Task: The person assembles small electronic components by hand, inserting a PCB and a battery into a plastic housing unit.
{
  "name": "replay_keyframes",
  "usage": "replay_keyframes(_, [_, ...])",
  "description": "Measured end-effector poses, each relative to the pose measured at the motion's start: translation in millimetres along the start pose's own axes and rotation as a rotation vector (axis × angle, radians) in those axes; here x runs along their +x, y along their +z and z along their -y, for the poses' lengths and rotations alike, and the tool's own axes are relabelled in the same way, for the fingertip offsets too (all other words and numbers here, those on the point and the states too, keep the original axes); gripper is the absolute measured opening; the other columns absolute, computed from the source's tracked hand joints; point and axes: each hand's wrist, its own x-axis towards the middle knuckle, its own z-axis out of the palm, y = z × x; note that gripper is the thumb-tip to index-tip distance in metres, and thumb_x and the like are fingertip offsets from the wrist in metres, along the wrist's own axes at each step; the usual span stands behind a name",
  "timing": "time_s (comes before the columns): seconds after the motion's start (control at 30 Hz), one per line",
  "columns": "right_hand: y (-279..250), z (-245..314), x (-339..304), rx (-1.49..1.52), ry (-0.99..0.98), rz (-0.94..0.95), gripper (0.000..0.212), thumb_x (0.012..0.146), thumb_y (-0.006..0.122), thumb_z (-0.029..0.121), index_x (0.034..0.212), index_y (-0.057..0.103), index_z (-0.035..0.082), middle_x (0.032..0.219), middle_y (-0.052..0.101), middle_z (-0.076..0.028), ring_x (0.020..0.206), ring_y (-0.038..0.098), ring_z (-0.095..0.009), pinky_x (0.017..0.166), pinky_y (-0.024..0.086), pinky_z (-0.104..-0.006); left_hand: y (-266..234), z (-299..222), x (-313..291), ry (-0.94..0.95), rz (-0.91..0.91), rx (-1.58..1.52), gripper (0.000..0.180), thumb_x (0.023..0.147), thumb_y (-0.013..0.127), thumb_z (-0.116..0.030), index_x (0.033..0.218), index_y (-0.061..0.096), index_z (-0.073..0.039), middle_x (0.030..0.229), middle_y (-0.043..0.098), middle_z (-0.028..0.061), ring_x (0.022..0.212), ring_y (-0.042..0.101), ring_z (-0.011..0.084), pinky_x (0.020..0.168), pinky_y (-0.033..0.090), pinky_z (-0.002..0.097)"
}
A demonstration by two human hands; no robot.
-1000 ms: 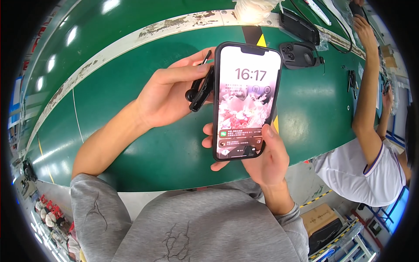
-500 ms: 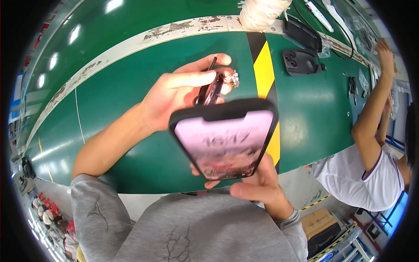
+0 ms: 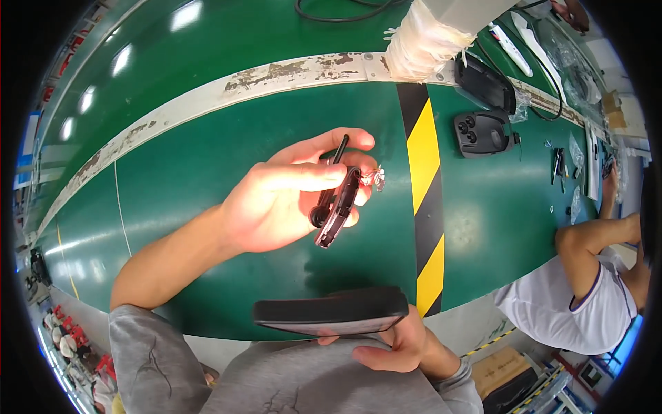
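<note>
My left hand (image 3: 272, 196) is closed around a small black device housing (image 3: 340, 205), held above the green table between thumb and fingers. A thin black piece stands up alongside the housing. Fine wires lead from it to a small light-coloured part (image 3: 380, 178) by the fingertips; its kind is too small to tell. Bright light falls on this hand. Nearer my body, my right hand (image 3: 403, 345) grips a black-cased smartphone (image 3: 331, 308), tilted almost edge-on, with a strip of its screen showing underneath. Some right fingers are hidden behind the phone.
Yellow-and-black tape (image 3: 429, 186) crosses the green table (image 3: 200, 276). Right of it lie an opened black case (image 3: 483, 134) and small tools (image 3: 558, 164). A post wrapped in pale material (image 3: 424, 45) stands at the back. A person in a white shirt (image 3: 558, 303) sits at the right.
The smartphone has dropped toward my body and tipped from screen-facing to nearly edge-on, uncovering the housing in my left hand. The neighbouring person's raised arm has come down. The view has shifted slightly.
</note>
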Motion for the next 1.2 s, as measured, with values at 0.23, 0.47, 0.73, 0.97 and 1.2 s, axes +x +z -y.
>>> replay_keyframes(0.23, [-7.0, 8.3, 16.7, -0.082, -0.092, 0.075, 0.070, 0.074, 0.057, -0.008, 0.141, 0.036, -0.011, 0.127, 0.059, -0.022, 0.101, 0.069, -0.028, 0.088, 0.052, -0.0341, -1.5, -1.4, 1.8, 0.014, 0.029, -0.038, 0.040, 0.097, 0.051, -0.008, 0.135, 0.040, -0.003, 0.118, 0.055, 0.0141, 0.105, 0.058, 0.0208, 0.082, 0.048, 0.0366])
replay_keyframes(0.47, [-7.3, 8.9, 13.6, -0.078, -0.067, 0.063, 0.070, 0.073, 0.058, -0.008, 0.140, 0.037, -0.010, 0.135, 0.054, -0.023, 0.098, 0.070, -0.028, 0.087, 0.052, -0.0339, 19.5, -6.2, 6.2, -0.044, -0.177, 0.033, 0.053, 0.087, 0.060, -0.006, 0.131, 0.031, -0.007, 0.099, 0.045, 0.0050, 0.083, 0.050, 0.0165, 0.059, 0.040, 0.0287])
replay_keyframes(0.73, [-1.6, 1.2, 7.3, 0.007, -0.070, 0.017, 0.074, 0.075, 0.059, -0.007, 0.143, 0.032, -0.010, 0.121, 0.062, -0.022, 0.099, 0.070, -0.029, 0.090, 0.050, -0.0337, -2.9, -1.9, 2.7, 0.010, 0.068, -0.047, 0.039, 0.098, 0.050, -0.010, 0.135, 0.038, -0.004, 0.120, 0.053, 0.0138, 0.104, 0.056, 0.0203, 0.081, 0.046, 0.0358])
replay_keyframes(0.97, [-4.4, 5.9, 11.1, -0.017, -0.073, 0.027, 0.073, 0.075, 0.059, -0.006, 0.143, 0.032, -0.012, 0.116, 0.063, -0.022, 0.100, 0.069, -0.029, 0.088, 0.050, -0.0327, -1.2, -2.2, 2.0, -0.006, 0.019, -0.048, 0.040, 0.096, 0.052, -0.008, 0.133, 0.040, -0.004, 0.119, 0.054, 0.0143, 0.103, 0.058, 0.0208, 0.081, 0.048, 0.0365])
replay_keyframes(1.2, [-6.0, 9.6, 17.2, -0.086, -0.104, 0.088, 0.064, 0.074, 0.057, -0.007, 0.136, 0.043, -0.010, 0.132, 0.055, -0.023, 0.102, 0.068, -0.029, 0.084, 0.054, -0.0344, 1.8, -2.4, 0.9, 0.003, -0.017, -0.001, 0.046, 0.093, 0.056, -0.008, 0.135, 0.038, -0.002, 0.119, 0.054, 0.0137, 0.104, 0.058, 0.0206, 0.083, 0.049, 0.0370])
